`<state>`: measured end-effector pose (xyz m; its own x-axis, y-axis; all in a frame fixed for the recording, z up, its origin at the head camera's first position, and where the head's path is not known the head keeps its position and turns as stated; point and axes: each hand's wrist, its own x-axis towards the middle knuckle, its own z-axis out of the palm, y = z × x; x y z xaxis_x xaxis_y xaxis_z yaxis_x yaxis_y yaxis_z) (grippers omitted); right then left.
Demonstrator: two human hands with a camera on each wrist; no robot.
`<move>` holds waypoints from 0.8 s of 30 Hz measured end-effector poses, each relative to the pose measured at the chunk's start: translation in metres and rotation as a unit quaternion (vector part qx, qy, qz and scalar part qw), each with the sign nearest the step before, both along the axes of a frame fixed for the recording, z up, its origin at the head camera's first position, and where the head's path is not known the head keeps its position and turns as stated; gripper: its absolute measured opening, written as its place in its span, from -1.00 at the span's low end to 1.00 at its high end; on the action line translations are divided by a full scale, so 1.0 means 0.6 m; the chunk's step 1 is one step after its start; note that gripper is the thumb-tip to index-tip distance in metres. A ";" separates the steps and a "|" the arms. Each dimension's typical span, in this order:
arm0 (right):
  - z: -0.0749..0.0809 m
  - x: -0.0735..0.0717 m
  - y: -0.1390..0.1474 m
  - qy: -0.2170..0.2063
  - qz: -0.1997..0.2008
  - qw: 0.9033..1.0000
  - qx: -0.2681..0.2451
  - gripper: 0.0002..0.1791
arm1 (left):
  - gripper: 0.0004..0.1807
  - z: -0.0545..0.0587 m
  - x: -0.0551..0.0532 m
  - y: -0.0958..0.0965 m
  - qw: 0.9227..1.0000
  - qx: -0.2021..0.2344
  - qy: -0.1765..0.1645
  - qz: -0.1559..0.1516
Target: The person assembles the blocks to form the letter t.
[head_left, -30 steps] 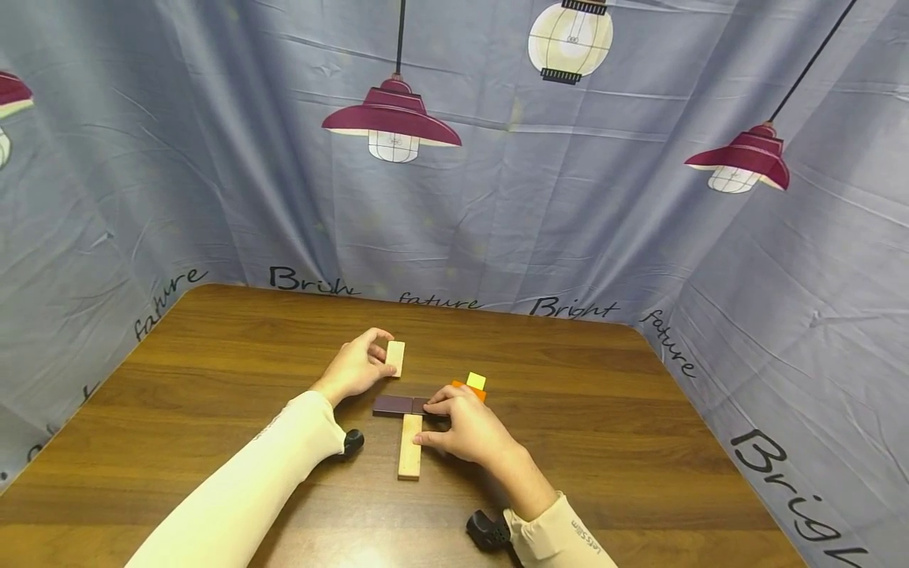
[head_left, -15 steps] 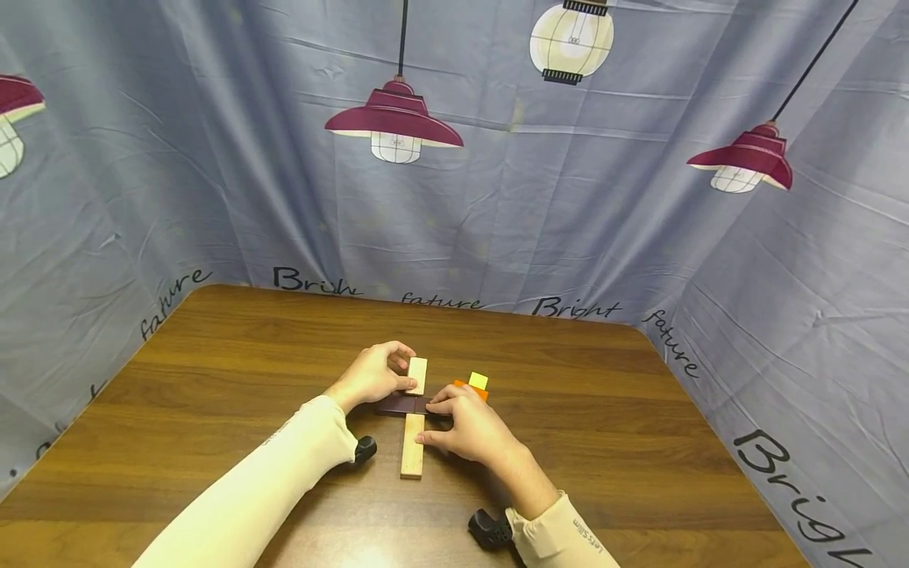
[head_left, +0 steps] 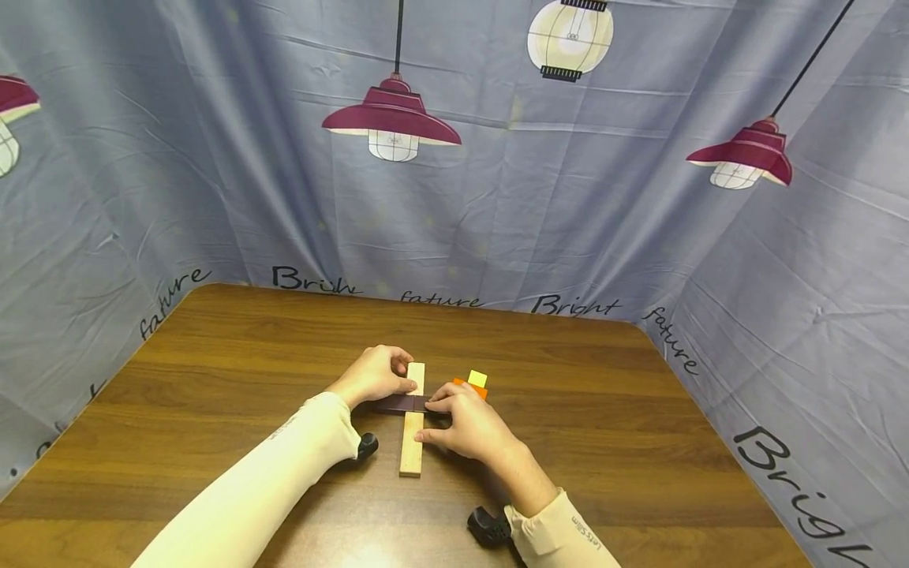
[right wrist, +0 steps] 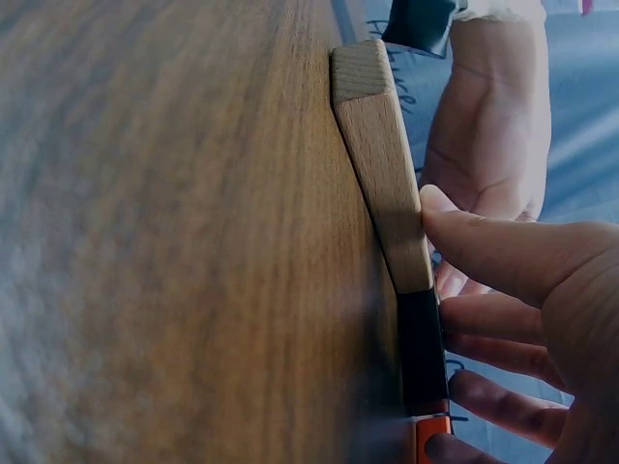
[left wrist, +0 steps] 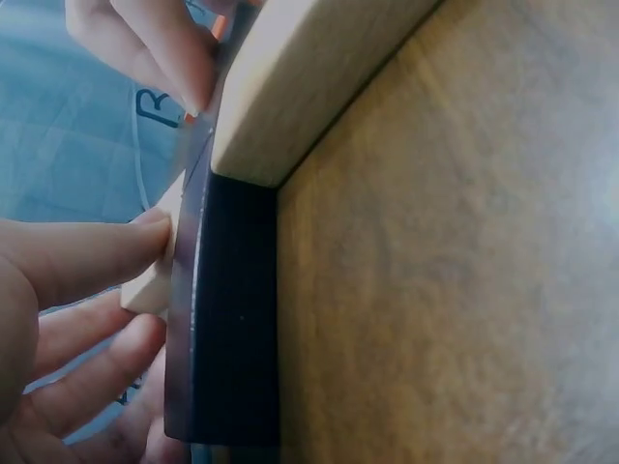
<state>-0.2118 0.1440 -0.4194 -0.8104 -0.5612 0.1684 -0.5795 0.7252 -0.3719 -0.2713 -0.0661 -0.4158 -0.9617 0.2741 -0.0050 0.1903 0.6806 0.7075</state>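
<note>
My left hand (head_left: 387, 375) pinches a small light wooden block (head_left: 417, 376) and sets it against the far side of a dark brown block (head_left: 398, 405). A long light wooden block (head_left: 411, 446) lies on the near side, in line with the small one. My right hand (head_left: 446, 416) rests its fingers on the dark block, thumb against the long block. The left wrist view shows my thumb (left wrist: 92, 259) on the small block (left wrist: 153, 282) beside the dark block (left wrist: 232, 319). In the right wrist view my thumb (right wrist: 498, 253) touches the long block (right wrist: 382, 164).
An orange block (head_left: 478, 390) with a yellow cube (head_left: 477, 379) behind it sits just past my right hand. All lie on a brown wooden table (head_left: 213, 371), enclosed by a blue-grey printed curtain (head_left: 497, 205) on three sides.
My left hand carried the small wooden block right and toward me until it met the dark block. My right hand stayed on the dark and long blocks.
</note>
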 end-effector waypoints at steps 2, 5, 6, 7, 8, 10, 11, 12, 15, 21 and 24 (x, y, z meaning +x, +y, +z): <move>0.000 0.000 0.000 -0.003 0.001 1.000 -0.003 -0.42 | -0.51 0.000 -0.001 0.000 1.000 -0.010 -0.007 0.000; 0.001 0.001 -0.001 -0.003 0.003 1.000 -0.006 -0.43 | -0.50 -0.001 -0.002 0.000 1.000 -0.022 -0.016 -0.005; 0.001 0.001 -0.001 -0.002 0.003 1.000 -0.007 -0.43 | -0.50 -0.001 -0.002 0.000 1.000 -0.026 -0.016 -0.009; 0.001 0.001 -0.001 -0.001 0.004 1.000 -0.008 -0.43 | -0.50 -0.001 -0.003 0.000 0.999 -0.029 -0.015 -0.012; 0.000 0.001 -0.001 0.000 0.005 1.000 -0.009 -0.43 | -0.51 -0.001 -0.003 0.000 0.999 -0.031 -0.015 -0.015; 0.000 0.000 0.000 0.002 0.005 1.000 -0.008 -0.43 | -0.51 0.001 -0.003 0.000 0.999 -0.033 -0.017 -0.018; 0.000 0.000 0.000 0.003 0.005 1.000 -0.008 -0.43 | -0.51 0.002 -0.004 0.001 0.999 -0.034 -0.018 -0.019; 0.000 -0.001 0.001 0.005 0.005 1.000 -0.007 -0.43 | -0.51 0.002 -0.004 0.001 0.999 -0.035 -0.019 -0.019; 0.002 -0.001 0.001 0.003 0.000 1.000 -0.003 -0.43 | -0.48 0.004 -0.004 0.003 0.999 -0.037 -0.024 -0.019; 0.003 0.000 0.000 -0.007 -0.006 1.000 0.000 -0.41 | -0.40 0.007 0.003 -0.001 0.999 -0.023 -0.033 -0.016; 0.003 0.001 -0.001 -0.009 -0.007 1.000 0.004 -0.41 | -0.46 0.008 0.008 -0.009 0.999 -0.002 -0.028 -0.020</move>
